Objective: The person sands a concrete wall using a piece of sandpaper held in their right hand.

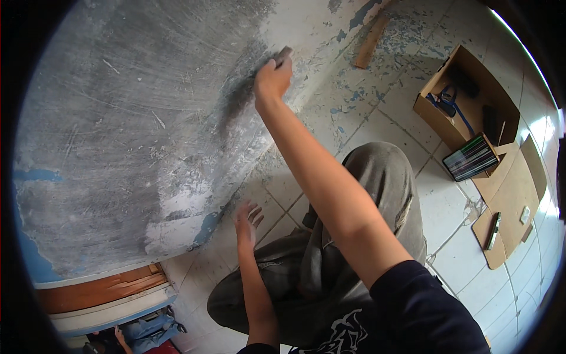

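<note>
A grey, scraped wall (118, 130) with patches of blue and white paint fills the left and upper part of the view. My right hand (273, 79) is stretched out against it, closed around a small grey-brown block (285, 54). That block lies on the wall's surface close to where it meets the floor; most of it is hidden by my fingers, and I cannot tell its exact kind. Low beside the wall's foot, my left hand (248, 219) hangs with its fingers apart and holds nothing. My folded legs are under both arms.
Blue paint flakes litter the white tiled floor (407, 106) near a wooden strip (372, 42). At right stand a cardboard box (430, 121) with dark items and a blue strap, a dark striped stack (471, 158), and flat cardboard (501, 189) bearing a marker (494, 230). Another person's arm (122, 338) shows bottom left.
</note>
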### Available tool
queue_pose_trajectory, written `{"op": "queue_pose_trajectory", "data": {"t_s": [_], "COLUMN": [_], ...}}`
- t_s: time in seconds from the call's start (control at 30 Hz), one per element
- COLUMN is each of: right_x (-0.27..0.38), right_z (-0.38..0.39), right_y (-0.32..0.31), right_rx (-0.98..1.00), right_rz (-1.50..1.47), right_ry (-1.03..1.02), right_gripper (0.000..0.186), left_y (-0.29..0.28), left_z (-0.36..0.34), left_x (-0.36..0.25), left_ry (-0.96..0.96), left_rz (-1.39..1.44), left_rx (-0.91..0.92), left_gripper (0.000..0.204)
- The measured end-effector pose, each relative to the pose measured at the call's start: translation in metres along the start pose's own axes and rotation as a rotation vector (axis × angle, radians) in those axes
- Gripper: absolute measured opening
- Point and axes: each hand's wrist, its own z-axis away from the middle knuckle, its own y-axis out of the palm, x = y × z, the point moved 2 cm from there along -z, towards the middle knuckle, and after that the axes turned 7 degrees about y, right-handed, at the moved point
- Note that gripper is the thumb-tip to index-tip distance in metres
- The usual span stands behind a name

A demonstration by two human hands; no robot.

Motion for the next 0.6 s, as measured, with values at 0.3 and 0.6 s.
{"op": "queue_pose_trajectory", "data": {"t_s": [0.3,0.6], "right_x": [0.004,-0.019], "right_z": [-0.036,-0.047], "right_y": [0.002,-0.001], "right_rx": [0.351,0.3], "right_rz": [-0.144,-0.109], "right_ry": [0.542,0.359], "right_gripper": [0.075,0.09], "left_y": [0.016,0.018], "left_z": [-0.007,-0.011], "left_x": [-0.006,-0.003], "left_ry": [-0.116,-0.128], "left_rz": [-0.172,-0.206], "left_rx": [-0.035,-0.003], "left_gripper": [0.037,0.034]}}
